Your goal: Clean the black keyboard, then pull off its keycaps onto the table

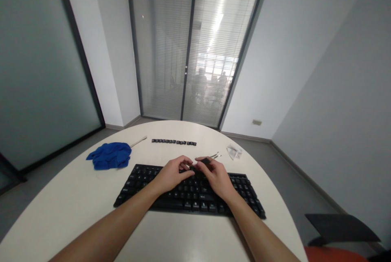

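Note:
A black keyboard [200, 205] lies on the table under both my hands. My left hand [171, 175] is over its upper middle, with thumb and fingers curled together; what they pinch, if anything, is too small to make out. Close beside it, my right hand [217, 175] is closed on a small black object [205, 161], whose kind I cannot tell. The fingertips of both hands nearly meet above the back rows of keys. Beyond them, several loose black keycaps [174, 142] stand in a row.
A crumpled blue cloth [111, 156] lies at the left beside a pale-handled brush or stick [139, 142]. Behind my right hand is a thin metal tool [216, 155], partly hidden. A clear plastic packet [234, 151] rests near the round table's [76, 205] right edge. A chair [342, 228] stands at right.

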Demonstrator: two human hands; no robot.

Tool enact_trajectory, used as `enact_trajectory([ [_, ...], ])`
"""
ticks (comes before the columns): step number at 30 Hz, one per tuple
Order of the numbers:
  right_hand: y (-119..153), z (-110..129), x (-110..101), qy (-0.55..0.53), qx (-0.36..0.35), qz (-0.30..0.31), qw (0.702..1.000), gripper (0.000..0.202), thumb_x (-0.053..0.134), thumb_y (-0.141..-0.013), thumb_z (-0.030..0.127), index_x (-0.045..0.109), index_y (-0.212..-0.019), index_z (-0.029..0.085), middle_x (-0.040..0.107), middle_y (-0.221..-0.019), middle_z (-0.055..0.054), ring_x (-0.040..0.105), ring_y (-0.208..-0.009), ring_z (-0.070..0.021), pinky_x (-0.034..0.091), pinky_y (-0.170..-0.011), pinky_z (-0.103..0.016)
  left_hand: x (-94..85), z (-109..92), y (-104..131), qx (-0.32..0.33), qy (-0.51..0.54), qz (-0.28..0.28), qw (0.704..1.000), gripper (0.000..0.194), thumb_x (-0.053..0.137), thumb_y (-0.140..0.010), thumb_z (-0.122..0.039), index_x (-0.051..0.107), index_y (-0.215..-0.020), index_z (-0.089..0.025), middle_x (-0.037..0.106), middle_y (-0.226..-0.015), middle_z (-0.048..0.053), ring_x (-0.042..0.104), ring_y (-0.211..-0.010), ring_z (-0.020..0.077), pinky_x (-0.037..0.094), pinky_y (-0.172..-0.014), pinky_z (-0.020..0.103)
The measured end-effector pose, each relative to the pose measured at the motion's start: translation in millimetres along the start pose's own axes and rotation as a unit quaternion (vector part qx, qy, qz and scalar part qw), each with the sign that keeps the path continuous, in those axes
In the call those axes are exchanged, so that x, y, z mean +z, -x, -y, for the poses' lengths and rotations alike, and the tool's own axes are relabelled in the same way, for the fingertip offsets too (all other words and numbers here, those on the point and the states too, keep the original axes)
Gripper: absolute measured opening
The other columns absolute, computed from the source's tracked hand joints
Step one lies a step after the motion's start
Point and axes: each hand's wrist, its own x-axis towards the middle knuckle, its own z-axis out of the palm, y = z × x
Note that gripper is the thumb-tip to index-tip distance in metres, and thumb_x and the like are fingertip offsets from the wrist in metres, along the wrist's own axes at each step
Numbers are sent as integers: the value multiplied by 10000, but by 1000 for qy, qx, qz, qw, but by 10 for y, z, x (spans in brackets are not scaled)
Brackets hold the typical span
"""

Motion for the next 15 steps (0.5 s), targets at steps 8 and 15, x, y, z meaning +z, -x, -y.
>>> enact_trajectory([
  [8,20,31,-4,14,-3,13,1000,378,532,-921,463,674,-1154,202,737,-966,-53,676,-872,-210,511,-822,-329,-16,13,-32,-12,24,-7,1000,226,715,-749,-253,648,-943,-160,691,-886,41,630,-822,172,488,-785,305],
  [15,7,27,-6,10,-7,17,1000,396,525,-921,472,679,-1162,199,739,-960,-52,671,-897,-212,510,-841,-330,-25,-16,-36,-19,35,-5,999,221,718,-732,-232,644,-927,-159,688,-868,31,629,-791,162,489,-764,296],
])
